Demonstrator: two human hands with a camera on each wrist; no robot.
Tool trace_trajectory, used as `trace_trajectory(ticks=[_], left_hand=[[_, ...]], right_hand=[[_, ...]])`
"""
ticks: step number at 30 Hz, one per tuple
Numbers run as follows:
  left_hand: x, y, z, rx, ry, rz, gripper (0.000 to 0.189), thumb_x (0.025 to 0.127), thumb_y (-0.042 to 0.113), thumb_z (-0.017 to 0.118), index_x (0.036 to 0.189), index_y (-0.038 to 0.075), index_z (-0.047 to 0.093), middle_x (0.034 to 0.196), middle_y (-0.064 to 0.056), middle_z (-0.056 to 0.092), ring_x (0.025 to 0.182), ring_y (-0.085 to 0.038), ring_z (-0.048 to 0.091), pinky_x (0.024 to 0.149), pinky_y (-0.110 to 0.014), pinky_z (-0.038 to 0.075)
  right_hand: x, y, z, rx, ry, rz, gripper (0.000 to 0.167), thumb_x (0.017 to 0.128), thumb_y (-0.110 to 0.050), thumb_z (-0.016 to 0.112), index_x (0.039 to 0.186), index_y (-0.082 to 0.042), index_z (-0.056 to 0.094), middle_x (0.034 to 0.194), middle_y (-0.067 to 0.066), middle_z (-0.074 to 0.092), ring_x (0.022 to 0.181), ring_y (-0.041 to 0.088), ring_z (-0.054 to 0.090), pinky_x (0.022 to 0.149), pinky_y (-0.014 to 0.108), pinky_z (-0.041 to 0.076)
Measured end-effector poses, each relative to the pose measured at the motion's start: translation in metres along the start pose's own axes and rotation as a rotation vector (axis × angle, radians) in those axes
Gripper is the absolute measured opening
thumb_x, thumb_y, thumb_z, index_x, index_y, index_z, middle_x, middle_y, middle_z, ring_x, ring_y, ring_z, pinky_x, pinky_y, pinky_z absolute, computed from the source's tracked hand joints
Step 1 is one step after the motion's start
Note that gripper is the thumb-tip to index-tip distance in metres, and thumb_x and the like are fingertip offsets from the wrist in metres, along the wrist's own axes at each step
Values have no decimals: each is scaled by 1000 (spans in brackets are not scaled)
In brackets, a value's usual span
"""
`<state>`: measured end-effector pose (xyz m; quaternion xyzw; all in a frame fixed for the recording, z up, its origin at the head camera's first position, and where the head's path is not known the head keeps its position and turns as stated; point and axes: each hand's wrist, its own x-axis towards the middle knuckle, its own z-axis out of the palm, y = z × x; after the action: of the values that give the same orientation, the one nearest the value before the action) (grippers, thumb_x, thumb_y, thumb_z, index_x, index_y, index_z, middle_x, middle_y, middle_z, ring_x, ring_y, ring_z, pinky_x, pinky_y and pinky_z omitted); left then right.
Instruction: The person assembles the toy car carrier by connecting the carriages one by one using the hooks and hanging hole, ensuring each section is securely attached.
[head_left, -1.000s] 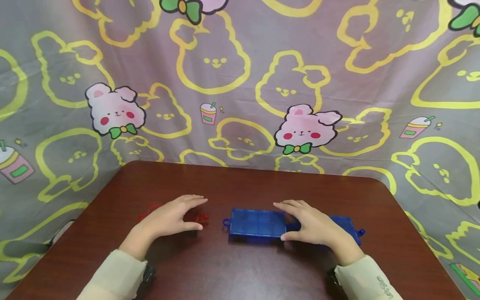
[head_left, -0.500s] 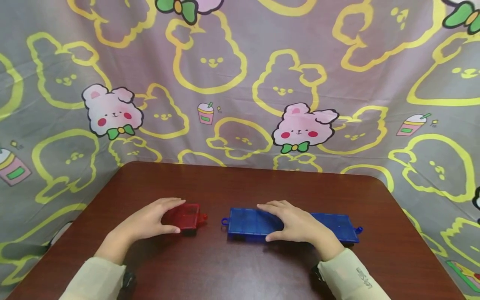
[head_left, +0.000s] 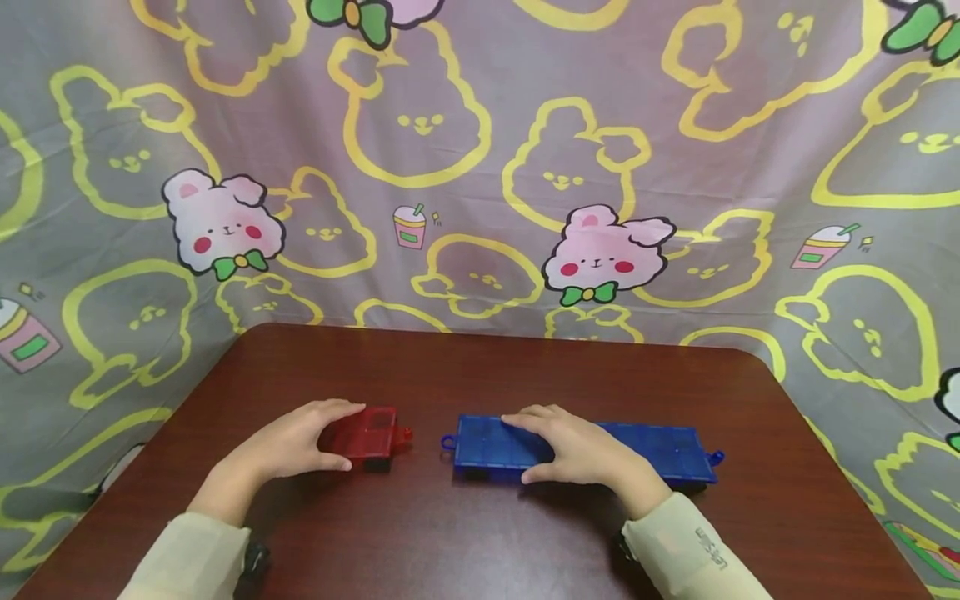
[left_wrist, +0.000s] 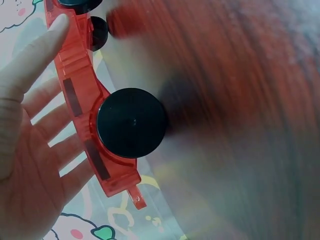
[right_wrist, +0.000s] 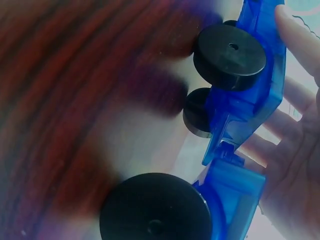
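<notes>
A translucent red toy train car with black wheels stands on the left half of the table, its hook pointing right. My left hand spans it from above, thumb on the near side and fingers at the far side. In the left wrist view the thumb lies against the red side. To the right stand two translucent blue toy train cars, coupled end to end, with a ring at the left end. My right hand holds the left blue car across its width and covers the joint from above. The coupling shows in the right wrist view.
The brown wooden table has rounded far corners. A patterned cloth with cartoon rabbits hangs behind it and at both sides. A small hook sticks out from the right end of the blue cars.
My left hand has moved left and down around the red car, uncovering its right end. My right hand has slid left along the blue cars, and its thumb and fingers have drawn closer together.
</notes>
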<state>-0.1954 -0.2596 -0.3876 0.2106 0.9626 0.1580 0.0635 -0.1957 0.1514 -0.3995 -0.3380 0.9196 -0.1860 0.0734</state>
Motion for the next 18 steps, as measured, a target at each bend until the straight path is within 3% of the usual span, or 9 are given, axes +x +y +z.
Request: trace_trajectory(ticks=[8,18], left_hand=[[4,1,3,53,2,14,82,71,41,88,140,10,56,136,-18,59,121,-36,58,94,-54,53],[9,14,5,83,5,34,82,70,46,88,138,11,58,134,-15,60,117,-33,60,91,-54,54]], right_hand=[[0,-1,-1,11,-18,-5,68,83,-39,80,144,-22,53,142,9,53,129,28,52,104,51,48],[-1,1,-1,39,-9,-20,65,84,-37,80,141,-20,56,141,8,53,130,28,50,106,51,47]])
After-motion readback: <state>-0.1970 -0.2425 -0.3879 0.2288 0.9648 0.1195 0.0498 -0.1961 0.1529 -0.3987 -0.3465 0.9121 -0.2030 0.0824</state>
